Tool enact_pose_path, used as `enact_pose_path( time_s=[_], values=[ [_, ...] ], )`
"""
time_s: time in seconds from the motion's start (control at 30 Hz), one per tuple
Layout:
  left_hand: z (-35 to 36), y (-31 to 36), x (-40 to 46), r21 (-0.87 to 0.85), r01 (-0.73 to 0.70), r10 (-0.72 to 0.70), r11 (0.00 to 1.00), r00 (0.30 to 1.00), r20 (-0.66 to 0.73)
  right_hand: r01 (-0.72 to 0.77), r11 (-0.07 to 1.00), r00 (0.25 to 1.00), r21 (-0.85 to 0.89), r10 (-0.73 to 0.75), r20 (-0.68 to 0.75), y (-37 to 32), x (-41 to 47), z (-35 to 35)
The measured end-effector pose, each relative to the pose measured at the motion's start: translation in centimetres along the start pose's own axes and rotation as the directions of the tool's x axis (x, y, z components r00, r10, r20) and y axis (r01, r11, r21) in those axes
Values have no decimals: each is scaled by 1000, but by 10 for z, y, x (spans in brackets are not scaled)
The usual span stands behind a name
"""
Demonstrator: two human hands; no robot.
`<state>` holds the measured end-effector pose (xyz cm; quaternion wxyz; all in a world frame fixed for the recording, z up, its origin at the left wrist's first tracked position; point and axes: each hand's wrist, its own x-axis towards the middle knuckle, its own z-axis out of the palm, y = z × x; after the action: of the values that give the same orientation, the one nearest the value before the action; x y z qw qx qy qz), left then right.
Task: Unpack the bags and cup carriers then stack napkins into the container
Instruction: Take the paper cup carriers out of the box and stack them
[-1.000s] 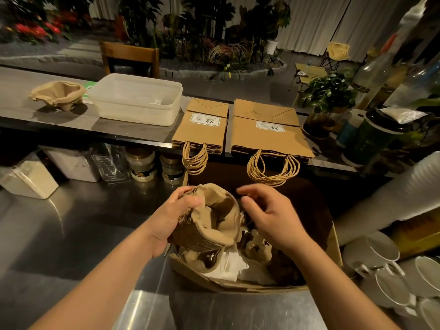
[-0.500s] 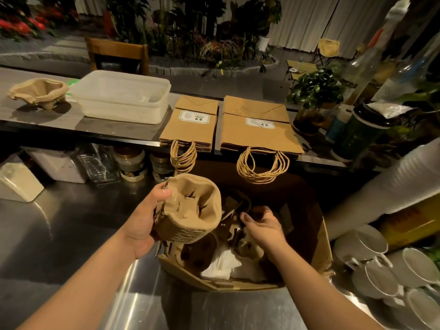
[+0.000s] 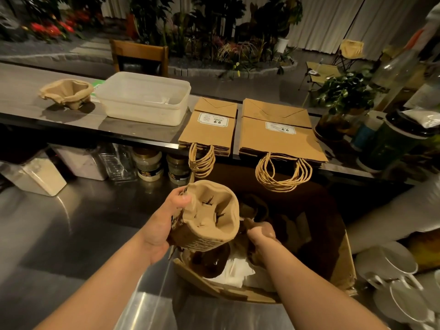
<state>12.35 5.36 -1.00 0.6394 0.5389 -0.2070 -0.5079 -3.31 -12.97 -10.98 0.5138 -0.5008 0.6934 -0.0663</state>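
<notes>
My left hand (image 3: 164, 225) grips a carrier (image 3: 209, 217) above the box (image 3: 342, 265); my right hand (image 3: 259, 232), grip hidden, digs inside and may crumple napkins (image 3: 238, 272).

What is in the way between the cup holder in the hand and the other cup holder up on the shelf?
Nothing visible. The left hand holds the cup carrier above the box; open space leads up-left to the other carrier on the counter. The plastic container sits beside it.
</notes>
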Motion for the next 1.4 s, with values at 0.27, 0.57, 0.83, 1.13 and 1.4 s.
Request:
enact_pose_path(
  time_s=[0.27, 0.57, 0.83, 1.13, 1.4],
  values=[
    [0, 1, 2, 23, 8, -8, 1000, 1000, -12, 86, 993, 993, 78, -92, 79, 22, -7, -24],
    [7, 5, 3, 75, 65, -62, 995, 998, -32, 575, 811, 815, -106, -579, -11, 37, -81, -77],
    [17, 12, 2, 177, 174, -164, 969, 984, -73, 793, 596, 574, -130, -801, -168, 55, -107, -98],
    [27, 17, -7, 235, 346, -343, 909, 938, -53, 967, 164, 127, -195, -973, -193, 54, -107, -102],
    [36, 21, -12, 192, 415, -417, 889, 908, -34, 962, -154, -181, -227, -978, -104, 17, -106, -111]
  ],
)
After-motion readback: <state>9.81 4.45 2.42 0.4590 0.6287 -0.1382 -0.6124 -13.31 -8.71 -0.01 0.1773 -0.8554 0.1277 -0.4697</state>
